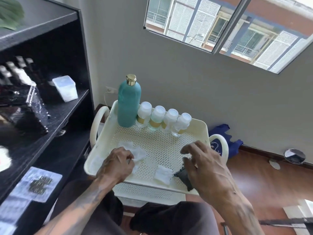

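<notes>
A cream perforated cart tray stands in front of me. My left hand grips a crumpled white wipe on the tray's left part. My right hand hovers over the tray's right front corner, fingers spread and bent, just above a dark grey object; whether it touches it I cannot tell. A folded white pad lies between the hands. At the tray's back stand a tall teal bottle with a gold cap and a row of several small clear jars with white lids.
A black shelf unit with dark boxes and a clear container rises close on the left. The cart has looped handles at both sides. Blue cloth and a round metal object lie on the wooden floor right.
</notes>
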`<action>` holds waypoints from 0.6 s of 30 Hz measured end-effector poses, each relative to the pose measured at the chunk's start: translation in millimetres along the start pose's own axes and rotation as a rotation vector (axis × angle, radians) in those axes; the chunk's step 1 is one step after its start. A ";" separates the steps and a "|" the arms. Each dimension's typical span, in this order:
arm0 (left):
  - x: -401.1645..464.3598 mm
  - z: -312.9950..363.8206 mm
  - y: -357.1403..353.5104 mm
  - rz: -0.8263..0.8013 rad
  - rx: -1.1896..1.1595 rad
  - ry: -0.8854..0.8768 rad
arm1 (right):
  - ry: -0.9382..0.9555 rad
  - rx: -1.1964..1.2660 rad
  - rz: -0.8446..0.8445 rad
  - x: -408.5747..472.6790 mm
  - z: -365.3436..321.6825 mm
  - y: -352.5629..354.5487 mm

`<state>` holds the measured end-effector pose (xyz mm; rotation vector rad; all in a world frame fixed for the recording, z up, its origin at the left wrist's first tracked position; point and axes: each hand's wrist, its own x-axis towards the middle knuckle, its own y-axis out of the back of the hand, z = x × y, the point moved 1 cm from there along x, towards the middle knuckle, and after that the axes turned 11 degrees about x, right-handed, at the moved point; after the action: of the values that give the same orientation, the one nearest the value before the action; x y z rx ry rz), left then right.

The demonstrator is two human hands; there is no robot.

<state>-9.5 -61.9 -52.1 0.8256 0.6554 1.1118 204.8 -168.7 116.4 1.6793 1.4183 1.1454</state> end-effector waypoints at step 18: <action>-1.9 -0.2 3.4 -0.018 -0.022 0.012 | -0.250 0.158 -0.409 7.7 16.8 -93.0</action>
<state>-12.0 -63.0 -49.3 0.7933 0.6581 1.1064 182.3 -141.3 28.4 1.4792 1.6228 0.5908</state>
